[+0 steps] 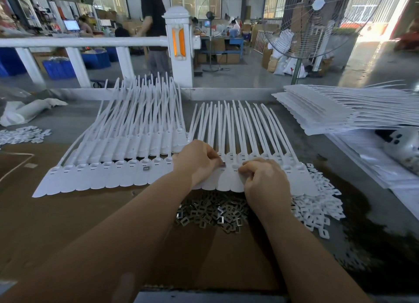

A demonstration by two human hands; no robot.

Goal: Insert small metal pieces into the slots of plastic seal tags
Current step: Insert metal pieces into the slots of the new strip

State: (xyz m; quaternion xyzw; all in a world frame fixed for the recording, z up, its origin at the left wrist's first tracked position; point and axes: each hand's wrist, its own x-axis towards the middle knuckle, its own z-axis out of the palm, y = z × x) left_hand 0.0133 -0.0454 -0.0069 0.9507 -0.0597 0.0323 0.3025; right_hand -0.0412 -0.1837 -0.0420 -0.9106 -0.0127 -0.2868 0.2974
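Two joined rows of white plastic seal tags lie on the table, a left row and a right row, their long tails pointing away from me. My left hand pinches a small metal piece at the slot of a tag in the right row. My right hand rests on the same row, fingers curled, fingertips by the neighbouring slot; whether it holds anything is hidden. A pile of loose metal pieces lies just in front of the tags. One tag in the left row has a metal piece in its slot.
White plastic caps are heaped at the right, with more at the far left. A stack of tag sheets sits at the back right. Brown cardboard covers the table. A white railing and a fan stand behind.
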